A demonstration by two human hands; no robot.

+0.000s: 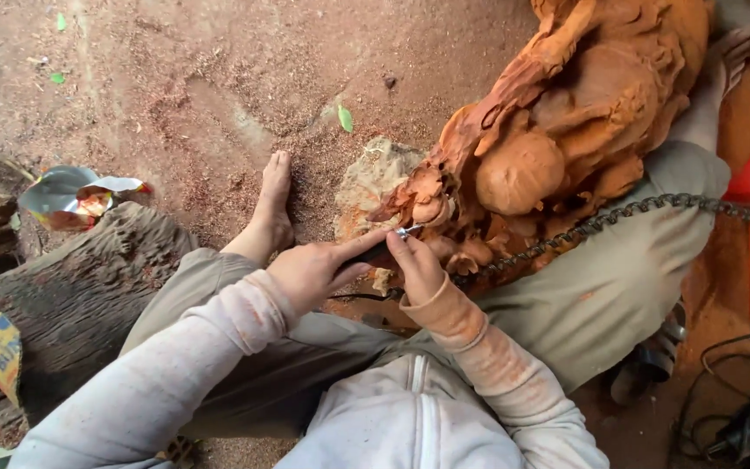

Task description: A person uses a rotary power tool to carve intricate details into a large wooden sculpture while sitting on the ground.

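Hands (310,274), two of them, meet at the lower edge of one reddish wooden carving (566,122) that leans across the seated person's lap. The left hand is wrapped around the dark body of a single small carving tool (384,247), thumb laid along it. The right hand (417,269) pinches the same tool near its metal tip (408,231), fingers narrow and curled, and the tip touches the carving's ragged lower folds. Both forearms come in from below in dusty pale sleeves, wrists bent toward each other. One chain (618,213) drapes over the right thigh just beside the carving. One bare foot (271,208) rests on the sawdust floor (201,87), beside a pale stone (371,178). One dark log (71,295) lies at the left.
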